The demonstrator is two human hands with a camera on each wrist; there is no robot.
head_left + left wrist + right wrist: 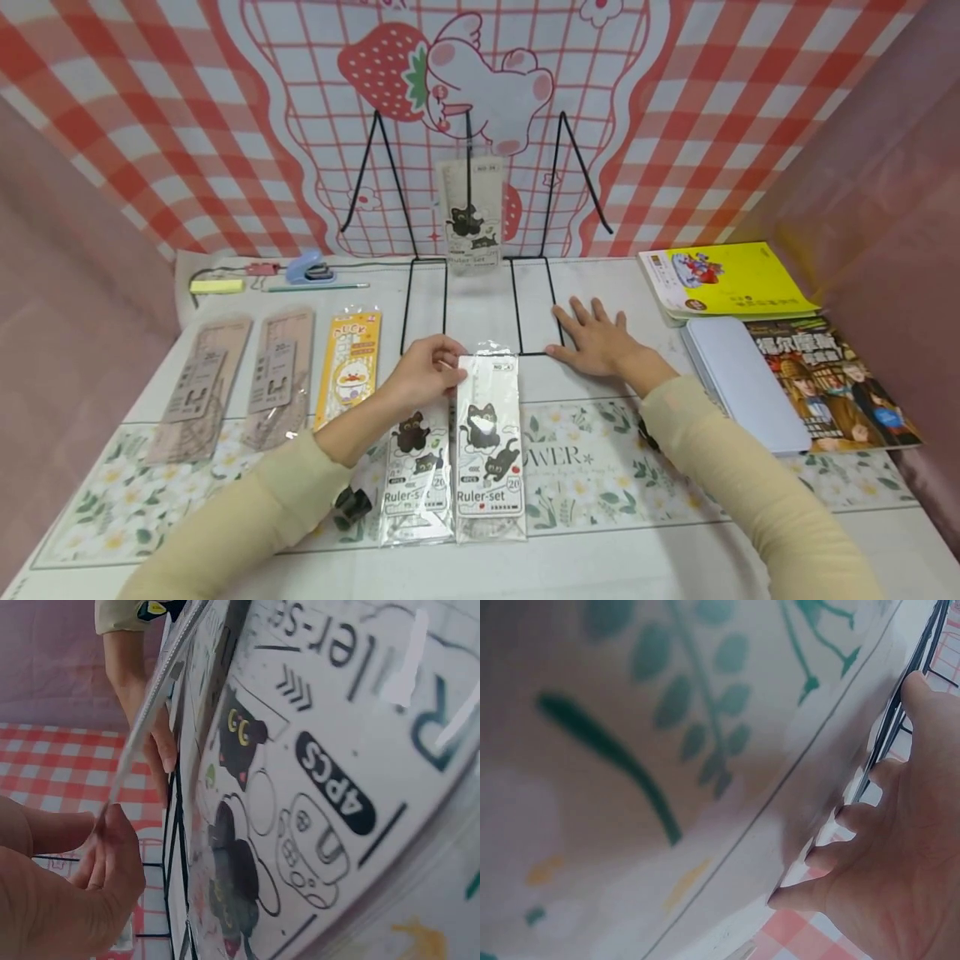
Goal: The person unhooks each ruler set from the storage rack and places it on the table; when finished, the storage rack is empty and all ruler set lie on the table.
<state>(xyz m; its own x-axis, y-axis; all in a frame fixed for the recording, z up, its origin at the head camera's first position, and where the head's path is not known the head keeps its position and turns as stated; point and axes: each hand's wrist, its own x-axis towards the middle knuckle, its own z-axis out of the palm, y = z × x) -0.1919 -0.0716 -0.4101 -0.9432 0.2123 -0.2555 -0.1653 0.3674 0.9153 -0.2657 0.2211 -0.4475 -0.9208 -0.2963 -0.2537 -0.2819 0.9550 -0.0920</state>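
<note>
My left hand (422, 377) pinches the upper left edge of a clear-wrapped ruler set (487, 467) printed with black cats. In the left wrist view, thumb and fingertips (124, 836) meet on the edge of the plastic wrap. A matching ruler set (416, 479) lies just left of it, partly under my left wrist. A third ruler set (480, 187) hangs from the middle hook of a black wire stand (554, 304). My right hand (600, 340) rests on the table with fingers spread, its thumb at the stand's base.
To the left lie an orange duck packet (349, 367) and two pinkish ruler packets (279, 375). A blue stapler (309, 267), a pencil (318, 287) and a yellow block (217, 287) are behind them. On the right are a yellow book (738, 283), a magazine (847, 400) and a pale case (742, 383).
</note>
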